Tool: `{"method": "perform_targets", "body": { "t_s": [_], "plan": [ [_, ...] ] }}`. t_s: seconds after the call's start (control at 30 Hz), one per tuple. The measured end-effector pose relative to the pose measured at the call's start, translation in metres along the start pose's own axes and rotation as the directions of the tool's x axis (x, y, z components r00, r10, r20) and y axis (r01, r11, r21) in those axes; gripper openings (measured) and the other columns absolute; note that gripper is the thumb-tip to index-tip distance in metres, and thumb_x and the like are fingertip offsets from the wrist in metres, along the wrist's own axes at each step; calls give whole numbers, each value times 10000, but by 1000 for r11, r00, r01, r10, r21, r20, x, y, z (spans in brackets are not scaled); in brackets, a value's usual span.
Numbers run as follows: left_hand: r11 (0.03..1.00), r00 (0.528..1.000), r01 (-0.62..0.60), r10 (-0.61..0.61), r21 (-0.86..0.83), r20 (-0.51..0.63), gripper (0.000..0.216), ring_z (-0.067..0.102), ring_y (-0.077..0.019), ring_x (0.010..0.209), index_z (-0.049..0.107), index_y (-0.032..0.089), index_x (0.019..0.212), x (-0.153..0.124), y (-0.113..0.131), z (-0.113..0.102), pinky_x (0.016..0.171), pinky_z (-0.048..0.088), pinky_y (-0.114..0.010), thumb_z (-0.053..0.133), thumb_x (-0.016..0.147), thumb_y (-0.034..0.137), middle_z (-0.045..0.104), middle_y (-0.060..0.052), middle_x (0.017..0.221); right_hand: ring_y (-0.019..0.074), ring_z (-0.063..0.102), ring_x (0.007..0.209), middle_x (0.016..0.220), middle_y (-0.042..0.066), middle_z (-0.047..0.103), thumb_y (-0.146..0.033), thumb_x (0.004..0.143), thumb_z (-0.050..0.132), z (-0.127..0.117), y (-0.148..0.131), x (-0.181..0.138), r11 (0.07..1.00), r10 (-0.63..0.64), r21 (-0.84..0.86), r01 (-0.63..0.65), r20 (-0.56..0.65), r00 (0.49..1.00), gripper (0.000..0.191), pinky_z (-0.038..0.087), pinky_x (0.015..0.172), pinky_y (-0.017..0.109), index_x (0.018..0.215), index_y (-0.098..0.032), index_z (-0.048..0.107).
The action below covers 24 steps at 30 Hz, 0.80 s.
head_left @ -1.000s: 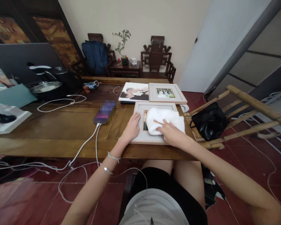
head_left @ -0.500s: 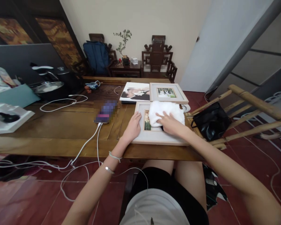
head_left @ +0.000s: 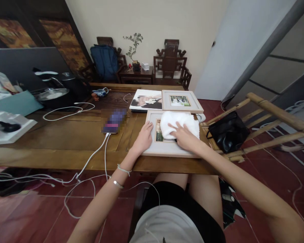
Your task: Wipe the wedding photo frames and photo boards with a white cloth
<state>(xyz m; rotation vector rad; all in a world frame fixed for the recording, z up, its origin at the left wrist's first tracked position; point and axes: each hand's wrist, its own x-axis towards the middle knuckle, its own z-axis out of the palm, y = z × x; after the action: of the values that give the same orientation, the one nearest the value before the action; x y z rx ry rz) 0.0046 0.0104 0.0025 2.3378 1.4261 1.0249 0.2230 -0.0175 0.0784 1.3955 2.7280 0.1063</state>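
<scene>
A pale picture frame (head_left: 155, 149) lies flat at the near edge of the wooden table (head_left: 66, 141). My left hand (head_left: 143, 137) rests flat on the frame's left border, fingers stretched out. My right hand (head_left: 183, 136) presses a white cloth (head_left: 178, 120) onto the frame's glass, fingers laid over the cloth. The cloth hides most of the photo; only a strip of it shows at the left.
Behind the frame lie a second framed photo (head_left: 181, 101) and an unframed print (head_left: 146, 100). A phone (head_left: 114, 120) on a white charging cable (head_left: 93, 155) lies to the left. A black bag (head_left: 226, 131) sits on a bamboo chair (head_left: 268, 114) at right. Cookware and boxes crowd the far left.
My right hand slid the cloth from the frame's lower middle up toward its far edge, then slightly back left. My left hand has stayed on the border.
</scene>
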Motion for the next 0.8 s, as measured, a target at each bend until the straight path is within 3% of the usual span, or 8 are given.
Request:
{"method": "perform_targets", "body": {
  "t_s": [0.13,0.23,0.37,0.47,0.6,0.7,0.8],
  "plan": [
    [1000,1000,-12,12,20,-6,499,354,-272,1358,529,28,1245,0,-1,-1,1140,292,-474,359,778,-12,511,-194,1349,444,115,1386,1562,88,183,81,753,353,12,34,46,990,93,-99,-103,-96,991,601,232,1034,651,1269,-144,563],
    [1000,1000,-18,18,11,-13,500,367,-262,1352,539,75,1245,0,-2,-1,1133,304,-484,363,784,-7,530,-160,1340,459,125,1378,1559,105,190,38,797,371,11,39,58,985,103,-136,-111,-63,993,539,220,1028,665,1265,-145,566],
    [1000,1000,-18,18,7,-7,490,366,-266,1353,544,62,1237,1,-2,-2,1131,307,-483,359,788,-2,529,-173,1339,472,227,1344,1535,135,248,24,784,374,2,17,34,991,62,-123,-56,43,997,556,309,974,645,1278,-154,558],
    [1000,1000,-15,15,18,-3,491,365,-266,1353,545,41,1231,1,-1,-1,1134,307,-467,356,781,-9,521,-184,1344,426,421,1245,1469,158,375,31,748,373,-17,-7,1,999,4,-42,3,160,987,578,421,894,541,1247,-170,586],
    [1000,1000,-12,13,25,-15,503,370,-266,1351,543,36,1235,1,1,-1,1128,313,-481,349,775,-23,525,-189,1340,271,655,885,1063,179,659,4,756,390,-52,-33,-35,985,-160,104,134,313,936,447,471,694,325,1085,-135,659],
    [1000,1000,-14,14,27,-6,509,364,-264,1354,538,37,1242,1,1,-1,1127,312,-482,345,775,-23,521,-187,1346,246,659,825,928,158,678,-5,756,404,-64,-42,-46,981,-176,130,142,307,935,376,457,667,295,987,-121,677],
    [999,1000,-14,14,31,8,512,348,-267,1362,529,23,1251,1,0,-1,1132,304,-481,344,775,-23,510,-196,1354,268,638,938,1044,169,671,24,733,403,-51,-42,-42,984,-139,142,105,257,956,433,465,762,328,1037,-126,672]
  ]
}}
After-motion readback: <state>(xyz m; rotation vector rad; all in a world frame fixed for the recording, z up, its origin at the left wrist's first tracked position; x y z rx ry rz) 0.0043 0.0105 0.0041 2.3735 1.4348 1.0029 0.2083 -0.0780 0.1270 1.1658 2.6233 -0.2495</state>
